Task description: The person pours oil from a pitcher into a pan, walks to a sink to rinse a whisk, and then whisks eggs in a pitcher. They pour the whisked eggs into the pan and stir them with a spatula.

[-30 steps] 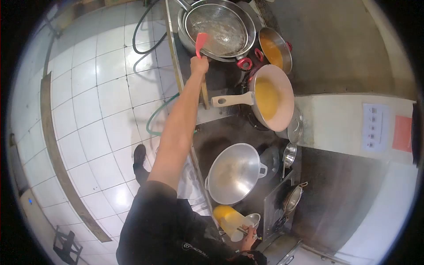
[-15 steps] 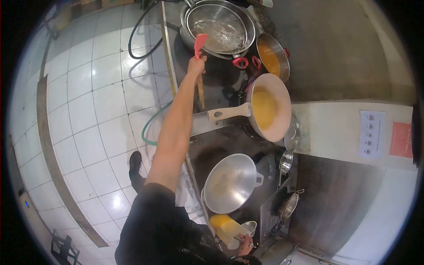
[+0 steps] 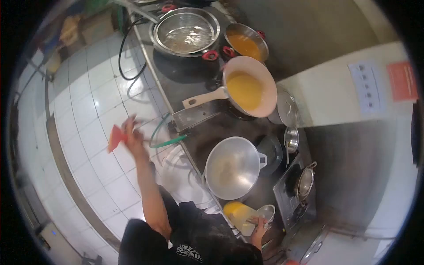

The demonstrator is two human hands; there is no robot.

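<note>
Held out over the tiled floor, my left hand (image 3: 132, 136) is closed on a spatula with a red head (image 3: 115, 138); motion blurs them. Near the bottom, my right hand (image 3: 259, 229) is closed round a thin metal utensil at the mouth of a clear container (image 3: 243, 216). Yellow liquid fills the container's lower part. A small metal bowl (image 3: 266, 212) sits beside it. The wide metal wok (image 3: 232, 168) stands near this container, with a little residue inside. A pale pan (image 3: 261, 84) with a beige handle contains yellow liquid.
A large metal pot (image 3: 187, 33) and a pot of orange liquid (image 3: 245, 45) stand at the top. A green hose (image 3: 174, 141) hangs by the counter edge. A small saucepan (image 3: 291, 139) and a stove (image 3: 287, 194) lie to the right.
My left hand has swung with the spatula from beside the large pot to over the floor. The camera view has turned, shifting the cookware. My right hand remains at the clear container.
</note>
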